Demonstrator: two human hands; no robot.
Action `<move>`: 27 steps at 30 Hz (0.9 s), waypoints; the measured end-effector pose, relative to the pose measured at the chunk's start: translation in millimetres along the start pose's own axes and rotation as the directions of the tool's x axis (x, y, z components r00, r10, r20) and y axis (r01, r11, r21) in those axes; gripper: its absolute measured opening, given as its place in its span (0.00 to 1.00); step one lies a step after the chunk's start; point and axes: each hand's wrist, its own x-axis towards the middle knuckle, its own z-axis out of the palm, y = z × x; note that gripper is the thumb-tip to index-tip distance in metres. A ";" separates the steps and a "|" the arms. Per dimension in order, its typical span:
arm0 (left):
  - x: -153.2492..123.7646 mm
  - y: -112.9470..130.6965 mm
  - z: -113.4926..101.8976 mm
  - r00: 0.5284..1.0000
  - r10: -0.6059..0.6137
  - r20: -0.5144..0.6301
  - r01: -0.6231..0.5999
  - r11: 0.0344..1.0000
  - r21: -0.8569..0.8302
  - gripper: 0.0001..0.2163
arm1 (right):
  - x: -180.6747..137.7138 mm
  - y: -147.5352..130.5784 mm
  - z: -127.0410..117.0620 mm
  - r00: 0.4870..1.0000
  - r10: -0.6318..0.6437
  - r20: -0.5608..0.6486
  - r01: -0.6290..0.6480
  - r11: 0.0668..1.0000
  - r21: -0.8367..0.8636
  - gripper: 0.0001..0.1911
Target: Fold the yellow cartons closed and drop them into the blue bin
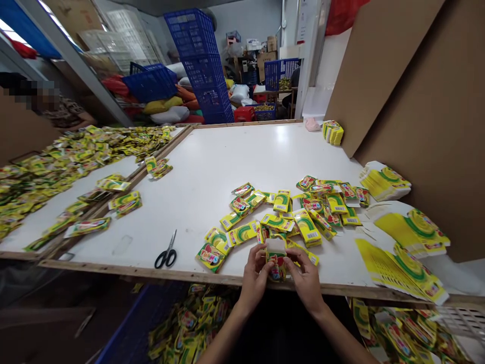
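Note:
Between my two hands is a small yellow and green cardboard box (pixel 277 265), held upright at the table's front edge with its pale top flap raised. My left hand (pixel 255 275) grips its left side, thumb on the printed front. On the right side, my right hand (pixel 306 278) pinches the same box with thumb and fingers. Just beyond my hands lies a loose heap of folded boxes (pixel 306 227), some with white flaps sticking out. Whether anything is inside the held box is hidden.
Black-handled scissors (pixel 166 252) lie left of my hands. Fanned stacks of flat cartons (pixel 409 273) sit at the right by a cardboard sheet (pixel 394 76). Many packets (pixel 87 156) cover the left table, where a person (pixel 64 108) sits. Below are a blue crate (pixel 129 323) and more packets.

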 end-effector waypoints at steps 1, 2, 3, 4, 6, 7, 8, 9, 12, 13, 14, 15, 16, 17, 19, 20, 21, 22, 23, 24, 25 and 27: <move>0.8 0.3 -2.7 1.000 -0.001 0.000 0.001 1.000 0.005 0.15 | 0.0 0.5 -1.8 1.000 -0.016 0.020 0.016 1.000 -0.019 0.09; 1.9 1.0 -5.3 1.000 0.000 0.008 -0.001 1.000 0.012 0.13 | 0.6 0.2 -3.6 0.998 -0.040 0.046 0.042 0.998 -0.037 0.09; 3.3 2.2 -7.7 1.000 0.002 0.023 -0.003 1.000 0.016 0.11 | 2.1 -0.9 -5.2 0.994 -0.071 0.085 0.076 0.996 -0.054 0.10; 4.8 3.7 -9.6 0.999 0.003 0.040 -0.004 1.000 0.017 0.10 | 4.4 -2.8 -6.6 0.986 -0.105 0.132 0.115 0.991 -0.070 0.10; 8.3 6.8 -11.6 0.998 -0.001 0.067 -0.001 1.000 0.021 0.08 | 10.6 -8.0 -7.7 0.963 -0.163 0.216 0.187 0.978 -0.093 0.09; 10.1 8.1 -11.5 0.998 0.002 0.070 -0.004 1.000 0.029 0.08 | 13.8 -10.5 -7.4 0.954 -0.179 0.240 0.209 0.972 -0.105 0.08; 11.9 9.2 -10.6 0.998 0.011 0.055 -0.013 0.999 0.033 0.08 | 16.5 -12.5 -6.5 0.951 -0.186 0.248 0.220 0.969 -0.116 0.08; 13.5 9.9 -9.2 0.999 0.021 0.032 -0.022 1.000 0.023 0.08 | 18.6 -13.6 -5.2 0.954 -0.184 0.236 0.218 0.968 -0.126 0.08; 17.0 10.7 -4.7 0.999 0.030 -0.011 -0.031 0.997 -0.072 0.15 | 20.6 -11.5 -0.9 0.983 -0.138 0.119 0.151 0.983 -0.108 0.08; 17.7 10.9 -3.8 1.000 0.031 0.000 -0.031 0.996 -0.087 0.16 | 20.2 -9.7 -0.1 0.988 -0.123 0.089 0.131 0.987 -0.091 0.09; 18.1 11.3 -3.4 0.999 0.038 0.019 -0.036 0.996 -0.078 0.14 | 19.9 -8.0 0.1 0.990 -0.122 0.077 0.128 0.989 -0.076 0.10; 18.3 11.7 -3.5 0.998 0.053 0.038 -0.051 0.997 -0.050 0.11 | 19.6 -6.7 -0.3 0.987 -0.133 0.086 0.139 0.988 -0.068 0.10; 18.2 12.3 -3.8 0.996 0.074 0.048 -0.074 0.997 -0.018 0.08 | 19.6 -6.0 -1.1 0.982 -0.154 0.109 0.162 0.984 -0.068 0.09; 18.0 12.9 -4.2 0.994 0.096 0.056 -0.096 0.995 0.009 0.08 | 19.8 -6.0 -2.2 0.975 -0.178 0.135 0.189 0.979 -0.071 0.08; 17.3 13.9 -4.4 0.991 0.123 0.050 -0.125 0.991 0.037 0.07 | 20.7 -7.9 -4.1 0.965 -0.211 0.154 0.225 0.971 -0.079 0.07; 16.9 14.1 -4.0 0.991 0.127 0.037 -0.128 0.991 0.045 0.07 | 21.1 -9.4 -4.6 0.965 -0.217 0.148 0.231 0.969 -0.085 0.07; 16.5 14.2 -3.2 0.992 0.125 0.022 -0.126 0.991 0.055 0.07 | 21.4 -11.0 -4.6 0.965 -0.221 0.140 0.235 0.968 -0.092 0.06; 16.2 14.2 -2.1 0.993 0.119 0.006 -0.119 0.991 0.064 0.07 | 21.4 -12.5 -4.3 0.965 -0.226 0.131 0.239 0.966 -0.100 0.06; 16.0 14.1 -0.7 0.994 0.109 -0.015 -0.108 0.992 0.068 0.06 | 21.4 -13.9 -3.7 0.966 -0.228 0.121 0.241 0.965 -0.107 0.05; 15.9 14.2 0.8 0.995 0.098 -0.032 -0.095 0.993 0.065 0.06 | 21.3 -15.3 -2.9 0.968 -0.225 0.113 0.238 0.965 -0.113 0.05; 16.0 14.4 2.4 0.995 0.084 -0.045 -0.081 0.995 0.054 0.06 | 21.3 -16.5 -2.2 0.970 -0.215 0.110 0.227 0.966 -0.121 0.05; 16.8 15.6 5.3 0.996 0.055 -0.070 -0.053 0.998 0.026 0.06 | 21.5 -19.3 -1.2 0.980 -0.164 0.109 0.178 0.974 -0.140 0.05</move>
